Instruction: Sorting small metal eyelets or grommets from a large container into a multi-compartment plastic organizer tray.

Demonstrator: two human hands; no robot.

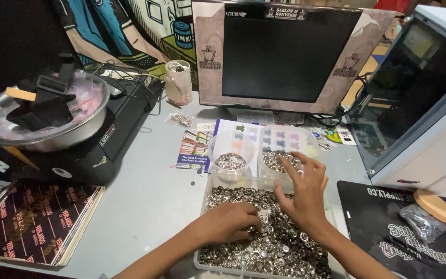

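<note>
Fingers (249,219) of the left hand (228,222) are curling into small silver metal snap rings (280,248) in a clear plastic tray (205,194); right hand (303,194) fingers are spreading open, gripping nothing visible.

Clear rectangular tray (205,192), heaped with small silver metal rings (280,243); two round clear cups (232,147) behind, part-filled with rings

Bare forearms, no sleeves, unadorned fingers (290,164)

Both hands work in a clear tray (205,258) of silver snap buttons (280,248): the left hand (231,222) digs in, the right hand (303,194) reaches toward the far right cup (285,150).
</note>
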